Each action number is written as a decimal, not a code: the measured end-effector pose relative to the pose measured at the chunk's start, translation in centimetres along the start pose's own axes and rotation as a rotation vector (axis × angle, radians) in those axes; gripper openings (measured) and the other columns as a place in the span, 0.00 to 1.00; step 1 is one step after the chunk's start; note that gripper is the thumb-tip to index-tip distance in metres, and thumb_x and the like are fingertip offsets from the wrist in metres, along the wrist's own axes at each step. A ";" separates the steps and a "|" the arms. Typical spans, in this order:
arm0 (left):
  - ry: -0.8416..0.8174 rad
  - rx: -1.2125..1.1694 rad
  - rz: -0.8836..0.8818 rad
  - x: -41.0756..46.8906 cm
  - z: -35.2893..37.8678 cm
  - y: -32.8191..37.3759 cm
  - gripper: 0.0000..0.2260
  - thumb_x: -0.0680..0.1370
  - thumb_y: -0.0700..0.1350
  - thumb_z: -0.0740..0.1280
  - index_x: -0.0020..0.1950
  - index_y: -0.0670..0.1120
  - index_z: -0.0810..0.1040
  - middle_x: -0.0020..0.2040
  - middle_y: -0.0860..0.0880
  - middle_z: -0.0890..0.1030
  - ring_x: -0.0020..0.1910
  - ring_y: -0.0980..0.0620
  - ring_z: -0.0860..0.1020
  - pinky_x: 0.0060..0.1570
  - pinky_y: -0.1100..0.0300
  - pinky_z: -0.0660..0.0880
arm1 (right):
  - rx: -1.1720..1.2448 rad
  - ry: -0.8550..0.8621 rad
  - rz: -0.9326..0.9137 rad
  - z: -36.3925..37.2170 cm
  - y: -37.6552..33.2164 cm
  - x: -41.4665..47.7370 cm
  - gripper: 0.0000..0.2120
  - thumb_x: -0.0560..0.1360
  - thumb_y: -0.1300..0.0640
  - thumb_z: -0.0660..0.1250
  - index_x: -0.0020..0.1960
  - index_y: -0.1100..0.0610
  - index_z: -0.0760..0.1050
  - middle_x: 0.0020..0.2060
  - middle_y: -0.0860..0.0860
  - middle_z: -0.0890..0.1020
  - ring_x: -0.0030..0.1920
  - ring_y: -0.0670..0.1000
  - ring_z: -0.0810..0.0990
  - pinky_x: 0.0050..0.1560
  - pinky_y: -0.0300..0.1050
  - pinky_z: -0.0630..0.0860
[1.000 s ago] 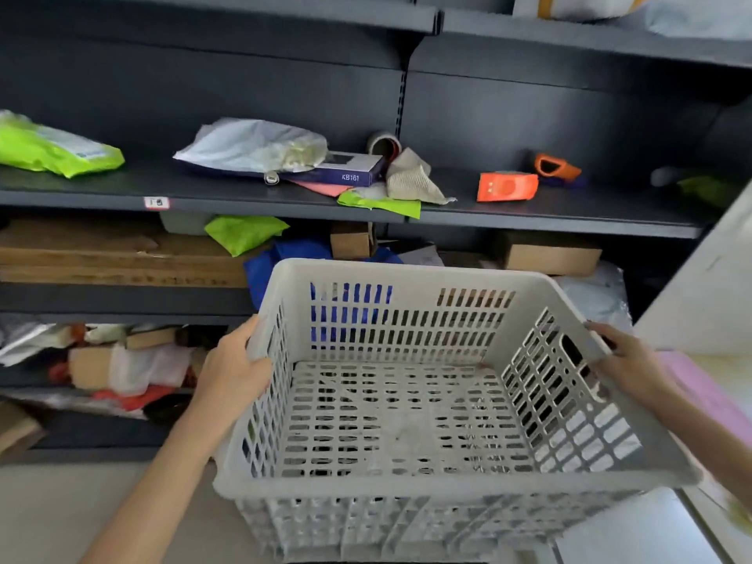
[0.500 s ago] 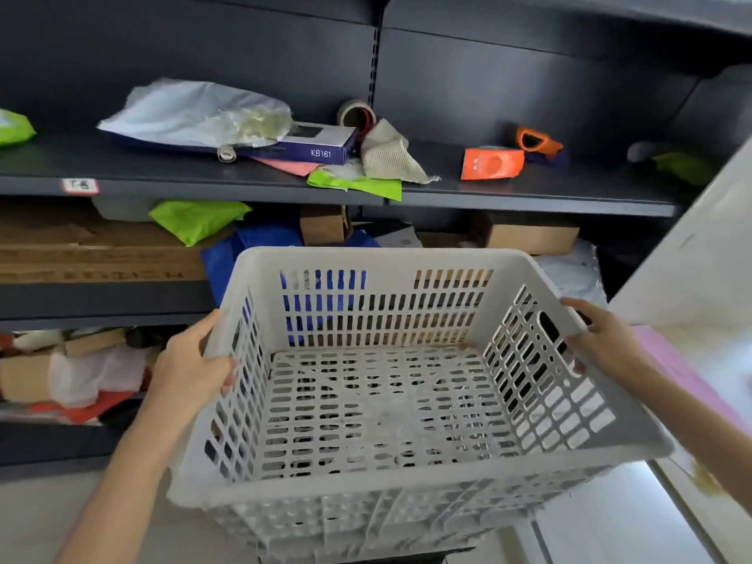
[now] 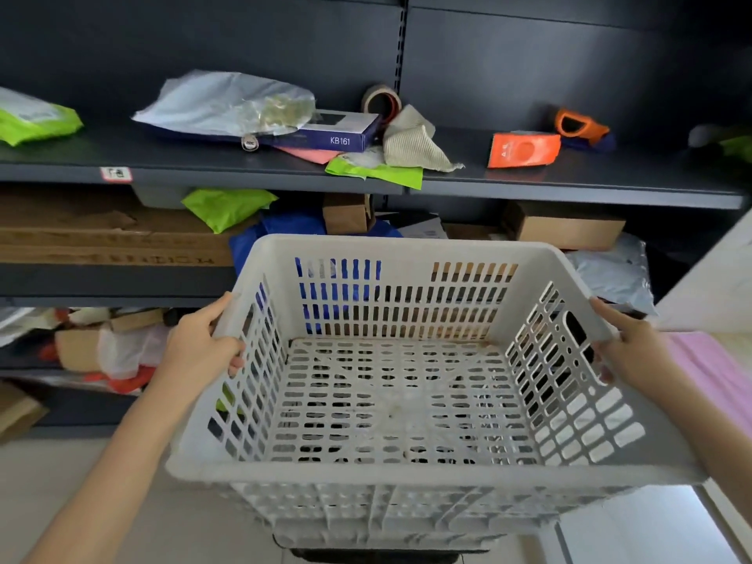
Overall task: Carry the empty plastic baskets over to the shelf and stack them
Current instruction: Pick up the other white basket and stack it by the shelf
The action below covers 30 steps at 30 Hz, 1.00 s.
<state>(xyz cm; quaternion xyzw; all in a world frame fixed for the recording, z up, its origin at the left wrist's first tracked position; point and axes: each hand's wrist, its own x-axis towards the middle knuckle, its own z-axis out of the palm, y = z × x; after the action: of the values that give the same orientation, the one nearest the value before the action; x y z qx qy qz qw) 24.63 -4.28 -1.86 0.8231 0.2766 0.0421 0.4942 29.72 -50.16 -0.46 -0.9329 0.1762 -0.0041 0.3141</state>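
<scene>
White basket [image 3: 390, 400] empty | left hand [image 3: 199, 352] grips left rim | right hand [image 3: 635, 352] grips right rim

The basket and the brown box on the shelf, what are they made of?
The white basket looks like hard, matte moulded plastic: even slots cut through its walls and floor. The brown box looks like plain cardboard, dull tan with folded edges, though it is blurry.

A blue box marked KB161 [image 3: 325, 134] lies mid-board under a pale plastic bag [image 3: 228, 103], a tape roll [image 3: 382, 100] against the back panel. Nearer the right end sits an orange packet [image 3: 523, 149]; the green packet [image 3: 374, 169] overhangs the front edge. A cardboard box [image 3: 563, 230], possibly closed, sits one board lower.
</scene>
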 end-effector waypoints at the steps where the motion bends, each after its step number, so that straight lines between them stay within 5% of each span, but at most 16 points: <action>1: 0.002 0.003 -0.001 0.1 0.0 0.0 0.34 0.71 0.29 0.67 0.74 0.52 0.67 0.45 0.43 0.83 0.30 0.47 0.80 0.34 0.56 0.79 | -0.007 0.003 -0.001 0.0 0.1 0.1 0.31 0.75 0.67 0.59 0.74 0.45 0.62 0.31 0.62 0.80 0.28 0.60 0.79 0.34 0.51 0.78; 11: 0.026 0.104 0.031 1.0 0.1 0.6 0.33 0.71 0.29 0.66 0.73 0.51 0.67 0.57 0.43 0.81 0.28 0.49 0.81 0.28 0.60 0.78 | -0.008 0.024 -0.048 0.4 0.5 -0.9 0.31 0.76 0.68 0.59 0.74 0.47 0.61 0.29 0.59 0.79 0.26 0.55 0.75 0.24 0.42 0.71; 15: 0.021 0.092 0.036 0.7 0.3 0.1 0.33 0.72 0.29 0.65 0.74 0.51 0.65 0.54 0.41 0.82 0.32 0.45 0.81 0.38 0.54 0.80 | -0.011 0.027 -0.045 0.5 1.1 -0.7 0.32 0.75 0.68 0.59 0.72 0.41 0.60 0.28 0.62 0.81 0.26 0.58 0.78 0.19 0.50 0.70; 19: 0.019 0.129 0.076 -0.1 0.5 -0.2 0.33 0.73 0.30 0.63 0.75 0.51 0.63 0.53 0.43 0.82 0.35 0.45 0.81 0.35 0.56 0.79 | 0.012 0.014 -0.034 0.2 1.9 -1.3 0.34 0.75 0.69 0.61 0.63 0.32 0.58 0.30 0.65 0.80 0.27 0.63 0.79 0.23 0.58 0.77; 26: 0.033 0.135 0.086 -0.7 0.5 -0.9 0.34 0.73 0.29 0.61 0.76 0.53 0.61 0.48 0.41 0.82 0.34 0.47 0.79 0.41 0.53 0.80 | 0.014 0.003 -0.022 -0.1 0.3 -1.5 0.32 0.76 0.70 0.59 0.74 0.47 0.60 0.30 0.57 0.79 0.27 0.58 0.77 0.34 0.52 0.78; 30: 0.035 0.158 0.083 -0.8 0.5 -0.9 0.34 0.74 0.30 0.62 0.76 0.53 0.60 0.48 0.42 0.82 0.35 0.46 0.80 0.41 0.52 0.80 | -0.002 0.005 -0.054 -0.2 0.1 -1.9 0.32 0.75 0.69 0.59 0.74 0.46 0.60 0.30 0.56 0.78 0.28 0.57 0.78 0.24 0.45 0.74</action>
<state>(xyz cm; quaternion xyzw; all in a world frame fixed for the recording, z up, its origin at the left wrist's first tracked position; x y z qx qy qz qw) 23.79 -4.75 -2.73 0.8695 0.2532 0.0549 0.4206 27.86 -49.75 -0.13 -0.9376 0.1519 -0.0148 0.3124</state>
